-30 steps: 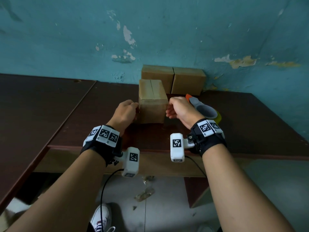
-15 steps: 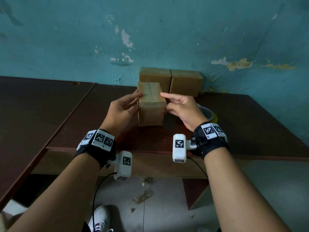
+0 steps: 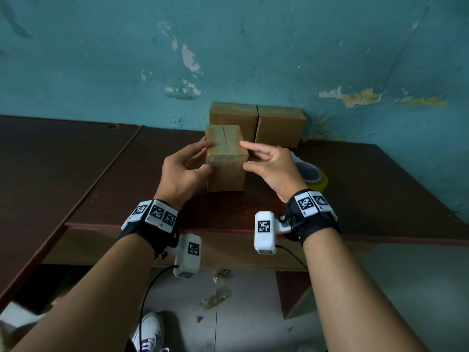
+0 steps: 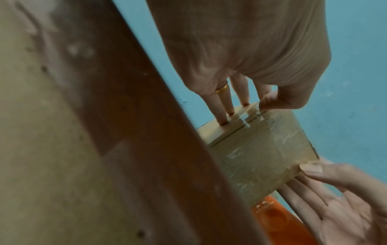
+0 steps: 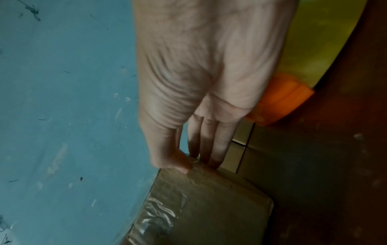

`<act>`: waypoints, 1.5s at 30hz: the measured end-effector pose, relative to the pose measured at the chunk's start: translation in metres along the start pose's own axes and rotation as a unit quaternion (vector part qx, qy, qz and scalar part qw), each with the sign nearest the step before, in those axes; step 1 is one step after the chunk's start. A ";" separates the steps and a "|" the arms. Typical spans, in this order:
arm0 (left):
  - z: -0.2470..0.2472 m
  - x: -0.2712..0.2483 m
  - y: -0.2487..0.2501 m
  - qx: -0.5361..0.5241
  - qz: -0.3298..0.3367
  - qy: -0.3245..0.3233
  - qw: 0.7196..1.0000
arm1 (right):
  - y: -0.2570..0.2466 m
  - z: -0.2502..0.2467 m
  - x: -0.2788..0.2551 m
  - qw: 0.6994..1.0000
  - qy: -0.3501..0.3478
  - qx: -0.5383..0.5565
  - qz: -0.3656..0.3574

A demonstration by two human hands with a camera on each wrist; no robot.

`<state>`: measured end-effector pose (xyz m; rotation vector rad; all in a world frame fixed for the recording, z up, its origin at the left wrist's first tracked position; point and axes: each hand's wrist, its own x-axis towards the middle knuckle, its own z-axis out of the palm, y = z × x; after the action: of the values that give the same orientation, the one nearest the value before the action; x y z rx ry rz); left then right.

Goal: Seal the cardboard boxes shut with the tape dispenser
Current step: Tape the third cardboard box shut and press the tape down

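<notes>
With my left hand (image 3: 184, 171) and right hand (image 3: 270, 165) pinching the top corners of the front box (image 3: 225, 158) on the table (image 3: 101, 189), the tape dispenser (image 3: 311, 172) lies beside it, and squeezing unevenly could split the seam or wrinkle the tape.

No legible text; embossed marks on orange tape dispenser (image 4: 274, 215) too blurred.

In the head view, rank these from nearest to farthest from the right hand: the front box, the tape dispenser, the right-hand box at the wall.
1. Front box: touched by the right hand on its right side.
2. Tape dispenser: on the table just behind the hand, partly hidden.
3. Right-hand box at the wall: farther back, against the wall.
</notes>
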<state>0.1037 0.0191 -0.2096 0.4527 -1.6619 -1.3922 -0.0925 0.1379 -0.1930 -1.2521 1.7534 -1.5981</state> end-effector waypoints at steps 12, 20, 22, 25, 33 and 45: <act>0.001 -0.002 -0.006 0.019 0.023 0.012 0.999 | -0.004 0.004 -0.004 0.999 0.015 -0.033 -0.027; 0.004 -0.006 -0.003 0.037 0.042 0.009 0.998 | -0.004 0.003 -0.004 0.999 0.012 -0.037 -0.032; 0.006 -0.007 -0.004 0.058 0.053 0.013 0.997 | -0.004 0.003 -0.005 0.999 0.013 -0.041 -0.033; 0.007 -0.009 -0.004 0.078 0.064 0.012 0.995 | -0.004 0.004 -0.004 0.998 0.014 -0.051 -0.036; 0.000 -0.005 -0.005 0.054 0.044 0.001 0.998 | 0.001 -0.003 0.001 1.000 -0.017 -0.016 -0.016; 0.014 -0.009 0.001 0.046 0.036 0.066 0.996 | 0.003 0.001 0.002 0.999 0.005 -0.031 -0.028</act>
<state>0.0974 0.0337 -0.2119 0.5208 -1.6233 -1.2125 -0.0931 0.1355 -0.1953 -1.3353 1.8019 -1.5945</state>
